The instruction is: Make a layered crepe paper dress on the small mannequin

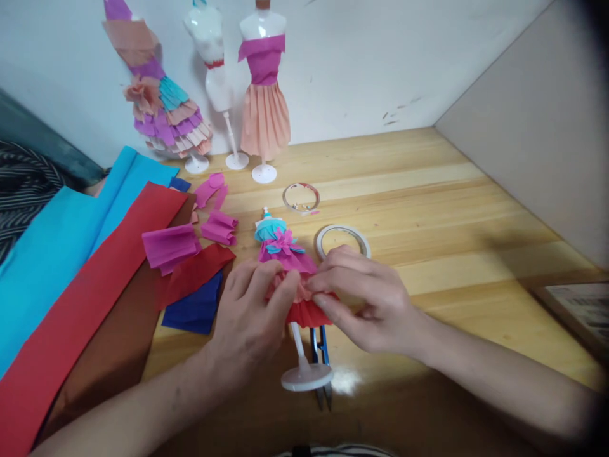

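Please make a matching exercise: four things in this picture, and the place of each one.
1. Small dress
2. Snips
3. White ring
4. Long red strip

A. just beyond the right hand
B. beside the cyan paper
C. between the left hand and right hand
D. partly behind the nearest white base

Pairs: 1-C, 2-D, 3-A, 4-B

Both forearms [143, 406] and the fingers [347, 279] are bare, and dark-and-white striped clothing [352, 451] shows at the bottom edge.
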A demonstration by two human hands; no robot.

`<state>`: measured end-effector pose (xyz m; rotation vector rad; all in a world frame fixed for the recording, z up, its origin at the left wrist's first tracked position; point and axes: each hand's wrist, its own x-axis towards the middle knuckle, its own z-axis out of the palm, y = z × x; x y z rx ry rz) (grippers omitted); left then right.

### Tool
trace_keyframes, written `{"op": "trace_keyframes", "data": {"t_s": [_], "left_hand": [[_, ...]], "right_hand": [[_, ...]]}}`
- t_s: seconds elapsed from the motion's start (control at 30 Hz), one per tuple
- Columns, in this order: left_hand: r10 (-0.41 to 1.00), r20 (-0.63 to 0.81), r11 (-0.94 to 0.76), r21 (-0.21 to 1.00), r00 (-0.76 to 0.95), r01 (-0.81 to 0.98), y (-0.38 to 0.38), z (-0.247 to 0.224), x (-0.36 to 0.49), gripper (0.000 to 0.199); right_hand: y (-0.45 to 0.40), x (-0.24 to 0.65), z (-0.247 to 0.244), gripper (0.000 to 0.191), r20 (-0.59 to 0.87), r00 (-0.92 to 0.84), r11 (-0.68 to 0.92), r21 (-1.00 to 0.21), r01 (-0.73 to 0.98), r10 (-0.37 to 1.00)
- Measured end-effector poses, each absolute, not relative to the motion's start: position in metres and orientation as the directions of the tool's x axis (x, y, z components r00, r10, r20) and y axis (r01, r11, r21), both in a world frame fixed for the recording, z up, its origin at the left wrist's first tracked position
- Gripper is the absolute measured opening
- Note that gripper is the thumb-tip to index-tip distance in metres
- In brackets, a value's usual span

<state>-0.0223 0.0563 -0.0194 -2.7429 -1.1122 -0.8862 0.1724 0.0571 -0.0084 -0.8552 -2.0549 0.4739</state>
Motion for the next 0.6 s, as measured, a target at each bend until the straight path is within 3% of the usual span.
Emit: {"op": "trace_keyframes", "data": {"t_s": [0.1, 0.23, 0.43, 0.5, 0.6], "left_hand": [[0.563, 0.54, -0.753, 0.024, 0.626, 0.657, 0.055, -0.019, -0.02, 0.027], [0.484, 0.593, -0.768, -0.064, 0.644, 0.637, 0.056, -0.019, -0.015, 0.021], [0.492, 0.633, -0.787, 0.03, 0.598, 0.616, 0.062, -0.016, -0.019, 0.013], [0.502, 0.642, -0.78, 0.047, 0.58, 0.624, 0.063, -0.016, -0.02, 0.013], [0.506, 0.643, -0.783, 0.063, 0.575, 0.619, 0.063, -0.016, -0.02, 0.013]], "right_hand": [[0.058, 0.177, -0.004, 0.013, 0.538, -0.309, 0.619, -0.705, 0.345, 0.785], [0.062, 0.188, 0.0, 0.012, 0.518, -0.243, 0.572, -0.728, 0.379, 0.82], [0.069, 0.21, 0.018, 0.01, 0.344, -0.53, 0.61, -0.627, 0.485, 0.775], [0.064, 0.213, 0.026, 0.024, 0.242, -0.631, 0.64, -0.548, 0.538, 0.737], [0.05, 0.204, 0.029, 0.069, 0.169, -0.661, 0.658, -0.426, 0.62, 0.732]]}}
